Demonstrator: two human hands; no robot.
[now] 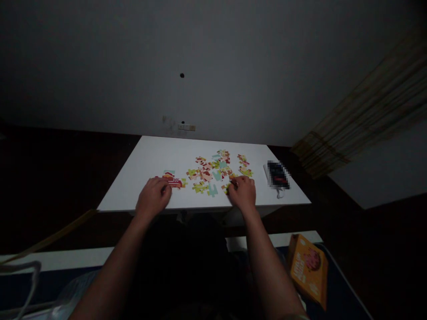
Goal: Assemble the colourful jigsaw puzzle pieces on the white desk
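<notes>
A small white table (pixel 150 160) stands against a pale wall, with several colourful jigsaw pieces (pixel 213 171) scattered over its middle. My left hand (pixel 152 196) rests near the table's front edge, fingers curled, touching a joined red and white cluster of pieces (pixel 173 180). My right hand (pixel 243 192) lies at the front right of the scatter, fingers bent over a yellowish piece (pixel 227 188). Whether either hand grips a piece is unclear in the dim light.
A dark blurred object (pixel 277 176) lies on the table's right end. An orange puzzle box (pixel 308 269) sits low at the right, beside my right forearm. A curtain (pixel 363 120) hangs at the right. Dark floor surrounds the table.
</notes>
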